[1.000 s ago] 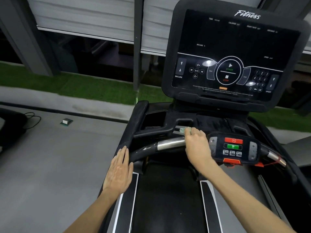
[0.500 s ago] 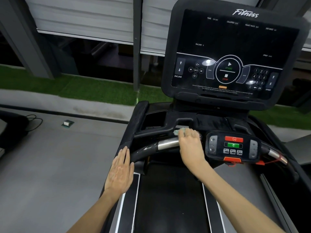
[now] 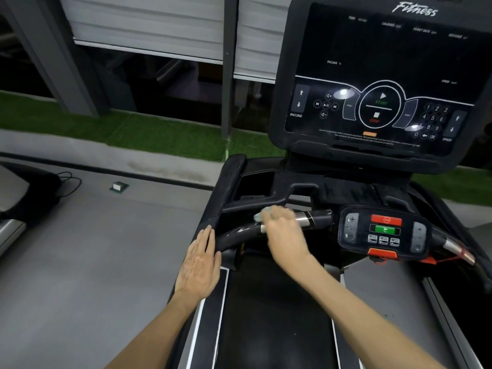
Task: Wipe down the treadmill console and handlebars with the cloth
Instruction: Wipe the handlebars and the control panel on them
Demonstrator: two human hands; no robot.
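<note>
While the left grip [image 3: 198, 265] has stayed flat and released, fingers straight against the near end of the black side arm [image 3: 229, 177], the right grip [image 3: 283, 230] has slid left along the front handlebar [image 3: 302, 219]. A second ago it sat hard beside the control pad [image 3: 383, 230]. Now it covers the left end of the chrome section, blurred with motion. It is clenched over the cloth [image 3: 259, 216], and only a pale green scrap of that shows at the fingertips, pressed to the bar. By my reading, the chrome now bared to the right of it has had one pass. The black bend [image 3: 234, 235] toward the left grip is the stretch next in line.

Nearest, the running belt [image 3: 274, 315] leaves the forearms plenty of room. To the left, the stroke has only a short run before it meets the side arm and the resting left grip, so that hand may need to lift. To the right, the control pad's raised edge blocks the bar, and beyond it lie the second chrome section [image 3: 452, 246] and a red safety cord [image 3: 442, 260] that could snag the cloth. Just behind the bar, the tray recess [image 3: 255, 186] has a raised lip that crowds the knuckles. Farthest off, the upright console screen [image 3: 378, 83] stands open to reach, and whether it has been wiped I cannot tell.
</note>
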